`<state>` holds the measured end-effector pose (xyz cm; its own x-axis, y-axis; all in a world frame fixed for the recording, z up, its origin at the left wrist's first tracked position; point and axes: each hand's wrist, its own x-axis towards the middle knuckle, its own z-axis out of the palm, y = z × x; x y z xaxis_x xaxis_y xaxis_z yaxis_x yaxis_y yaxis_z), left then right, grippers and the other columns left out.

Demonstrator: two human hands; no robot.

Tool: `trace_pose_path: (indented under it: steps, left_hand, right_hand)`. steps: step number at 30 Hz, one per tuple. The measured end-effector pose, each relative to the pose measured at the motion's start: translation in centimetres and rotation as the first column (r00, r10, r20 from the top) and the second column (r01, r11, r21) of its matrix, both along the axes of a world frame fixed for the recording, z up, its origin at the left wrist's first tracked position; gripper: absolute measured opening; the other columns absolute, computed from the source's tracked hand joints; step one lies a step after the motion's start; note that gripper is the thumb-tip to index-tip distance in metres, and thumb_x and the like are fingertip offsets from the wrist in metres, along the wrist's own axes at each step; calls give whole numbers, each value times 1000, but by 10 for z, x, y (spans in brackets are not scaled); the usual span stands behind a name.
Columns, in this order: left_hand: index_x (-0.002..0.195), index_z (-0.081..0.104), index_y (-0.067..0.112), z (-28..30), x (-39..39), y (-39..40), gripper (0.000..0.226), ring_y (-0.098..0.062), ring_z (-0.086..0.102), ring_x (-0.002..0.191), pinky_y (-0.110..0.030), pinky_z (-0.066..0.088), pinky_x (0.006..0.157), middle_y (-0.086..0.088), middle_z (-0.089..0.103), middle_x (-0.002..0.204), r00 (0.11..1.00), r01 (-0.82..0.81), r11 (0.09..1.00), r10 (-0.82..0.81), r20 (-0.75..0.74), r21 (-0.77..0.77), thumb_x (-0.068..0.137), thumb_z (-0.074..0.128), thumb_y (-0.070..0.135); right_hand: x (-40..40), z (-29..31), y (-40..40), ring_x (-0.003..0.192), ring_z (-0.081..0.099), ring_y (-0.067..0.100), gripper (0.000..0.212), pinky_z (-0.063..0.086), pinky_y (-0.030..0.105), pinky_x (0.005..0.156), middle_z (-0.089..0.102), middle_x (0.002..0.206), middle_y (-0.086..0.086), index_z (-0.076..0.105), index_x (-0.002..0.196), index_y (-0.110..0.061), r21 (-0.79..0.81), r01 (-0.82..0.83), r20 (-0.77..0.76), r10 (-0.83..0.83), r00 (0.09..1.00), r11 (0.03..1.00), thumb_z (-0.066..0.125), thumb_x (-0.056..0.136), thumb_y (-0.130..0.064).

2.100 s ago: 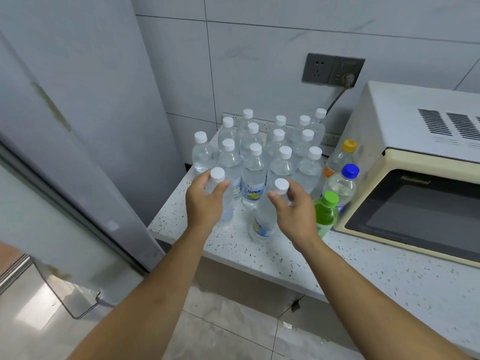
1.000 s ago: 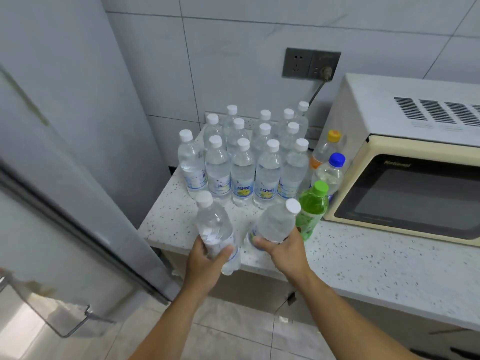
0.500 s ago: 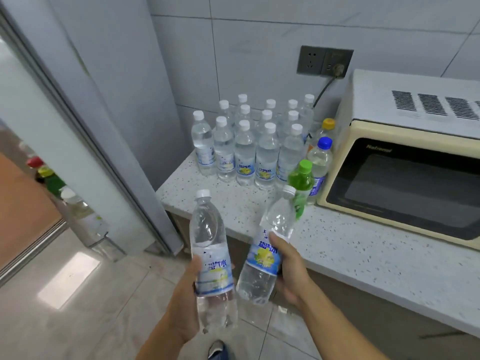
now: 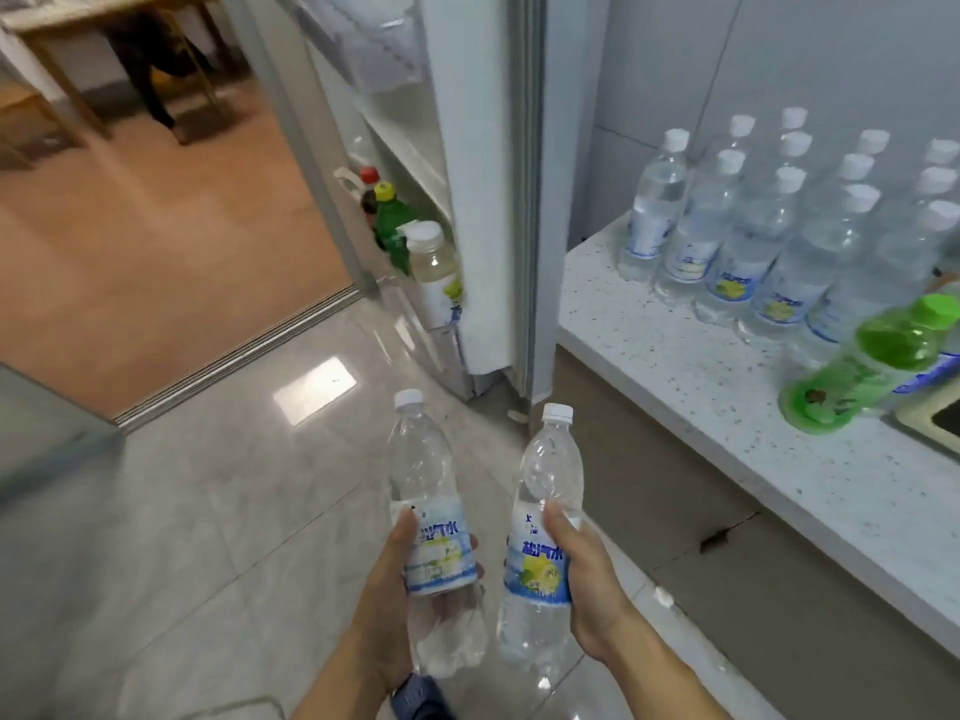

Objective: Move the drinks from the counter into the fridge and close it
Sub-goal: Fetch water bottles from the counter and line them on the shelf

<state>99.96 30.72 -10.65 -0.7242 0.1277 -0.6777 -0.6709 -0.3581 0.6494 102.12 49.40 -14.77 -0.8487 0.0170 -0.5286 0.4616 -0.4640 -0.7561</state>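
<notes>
My left hand grips a clear water bottle with a white cap and a blue label. My right hand grips a second water bottle of the same kind. Both bottles are upright above the tiled floor, side by side. Ahead stands the open fridge door; its lower shelf holds a green bottle, a red-capped dark bottle and a pale bottle. On the counter at the right stand several more water bottles and a green bottle.
The speckled white counter runs along the right with cabinet fronts below. A doorway threshold leads to a wooden floor with a table at the far left. A corner of the microwave shows at the right edge.
Both hands took one bottle each off the counter and drew them back. The view has swung left from the counter toward the open fridge door, with the bottles held low.
</notes>
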Motion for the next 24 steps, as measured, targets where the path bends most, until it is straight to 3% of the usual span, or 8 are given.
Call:
trace_pose_path:
  steps: [3, 8, 14, 18, 21, 24]
  left_hand:
    - [99, 73, -4, -1, -2, -44, 71, -32, 71, 68, -40, 61, 61, -24, 71, 88, 996, -85, 996, 85, 9, -10, 67, 63, 58]
    - [94, 79, 8, -3, -16, -124, 59, -33, 73, 78, -38, 60, 62, -22, 74, 97, 983, -180, 982, 177, -52, -64, 69, 62, 59]
    - [112, 66, 5, 2, -46, -226, 58, -31, 74, 78, -37, 60, 60, -20, 75, 98, 971, -223, 971, 214, -108, -85, 77, 60, 50]
    - [111, 67, 5, 5, -71, -287, 54, -29, 74, 76, -37, 61, 60, -18, 75, 95, 960, -242, 968, 228, -163, -73, 78, 58, 48]
    - [114, 66, 6, 6, -95, -323, 56, -30, 73, 81, -40, 62, 67, -19, 75, 98, 956, -249, 966, 234, -178, -71, 79, 58, 49]
    - [123, 62, 7, 4, -125, -348, 61, -38, 70, 97, -53, 57, 86, -21, 72, 110, 955, -259, 964, 247, -166, -54, 80, 59, 51]
  right_hand:
    - [-17, -2, -41, 80, 74, 34, 75, 60, 42, 73, 74, 96, 23, 65, 114, -1, 24, -77, 24, 77, 997, 997, 70, 67, -59]
    - [-54, -1, -118, 84, 73, 35, 79, 59, 43, 76, 74, 100, 24, 61, 118, 1, 68, -195, 47, 193, 980, 978, 70, 68, -59]
    - [-106, 15, -223, 84, 75, 32, 54, 60, 37, 69, 76, 97, 19, 70, 103, -10, 100, -278, 8, 279, 960, 955, 66, 74, -55]
    - [-139, 25, -289, 94, 73, 37, 67, 60, 43, 78, 74, 105, 21, 67, 115, -8, 130, -324, -9, 328, 945, 937, 66, 72, -60]
    - [-162, 28, -326, 94, 73, 35, 74, 61, 42, 79, 75, 104, 18, 66, 116, -10, 153, -359, -14, 365, 931, 921, 66, 66, -65]
    - [-191, 27, -354, 96, 73, 36, 77, 60, 46, 84, 75, 106, 17, 65, 119, -8, 162, -362, -12, 369, 929, 918, 66, 67, -65]
